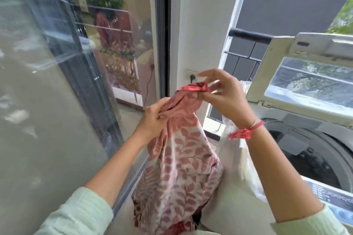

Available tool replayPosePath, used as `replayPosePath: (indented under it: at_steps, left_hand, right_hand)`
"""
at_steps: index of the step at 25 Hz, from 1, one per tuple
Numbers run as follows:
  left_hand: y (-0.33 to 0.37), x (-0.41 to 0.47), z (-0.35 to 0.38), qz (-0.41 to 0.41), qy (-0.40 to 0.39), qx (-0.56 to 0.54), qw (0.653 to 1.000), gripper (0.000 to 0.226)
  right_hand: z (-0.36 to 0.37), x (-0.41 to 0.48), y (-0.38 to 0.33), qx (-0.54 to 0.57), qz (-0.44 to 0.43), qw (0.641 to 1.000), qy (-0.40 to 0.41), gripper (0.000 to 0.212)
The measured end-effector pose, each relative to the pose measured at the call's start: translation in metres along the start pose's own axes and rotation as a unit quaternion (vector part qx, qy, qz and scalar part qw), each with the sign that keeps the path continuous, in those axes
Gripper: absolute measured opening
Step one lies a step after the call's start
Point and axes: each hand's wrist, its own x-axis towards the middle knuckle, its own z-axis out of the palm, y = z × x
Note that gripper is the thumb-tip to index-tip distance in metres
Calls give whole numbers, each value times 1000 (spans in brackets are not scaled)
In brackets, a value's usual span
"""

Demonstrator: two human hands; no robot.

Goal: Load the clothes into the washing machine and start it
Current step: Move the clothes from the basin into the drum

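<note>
A glass sliding door (57,82) fills the left side, with a wall socket (191,76) on the white wall beyond it. At centre hangs a pink leaf-print cloth bundle (177,158), gathered at its top. The left hand (154,118) clamps the gathered neck from the left. The right hand (225,93) pinches the red top edge between thumb and fingertips, other fingers spread. A clear plastic bag (246,162), possibly holding laundry, sits between bundle and top-loading washing machine (313,150), lid (305,82) raised.
</note>
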Motion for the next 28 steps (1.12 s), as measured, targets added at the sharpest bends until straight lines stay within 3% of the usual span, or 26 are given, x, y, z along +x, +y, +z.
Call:
replayPosePath:
  at_steps: [2,4,6,8,9,10,12,14,17,20,24,26,28]
  left_hand:
    - [6,-1,-25,-61,17,-108,992,45]
    - [16,-5,-54,-122,-1,-206,971,18]
    - [30,-13,-76,-159,-48,-229,959,30]
    - [42,-16,-91,-180,-24,-242,953,18]
    - [33,-15,-105,-194,0,-236,952,40]
    - [38,-15,-117,-220,38,-238,945,56]
    - [30,-18,-149,-224,119,-197,947,39]
    - [14,-22,-174,-234,200,-129,943,21]
    - [-10,-21,-195,-254,285,-15,924,17]
    - [-24,-12,-204,-262,336,29,904,15]
    - [-29,4,-208,-241,352,32,904,32]
    - [-28,11,-207,-232,354,19,906,32]
    - [-29,10,-197,-241,349,17,905,19]
  right_hand:
    - [0,-10,24,9,8,999,-52,73]
    - [26,-32,70,-32,54,985,-160,107]
    - [74,-61,120,-129,136,929,-320,123]
    - [120,-90,161,-165,189,878,-408,109]
    - [134,-99,174,-158,202,871,-420,84]
    - [139,-103,182,-156,206,874,-411,53]
    - [133,-95,186,-163,227,903,-325,15]
    - [111,-71,180,-81,286,942,-157,15]
    - [74,-17,149,60,294,953,24,23]
    - [50,35,110,29,179,977,111,26]
    - [15,67,53,-41,45,979,194,29]
    - [4,66,31,-21,12,978,205,32]
    - [9,59,21,22,17,987,156,29]
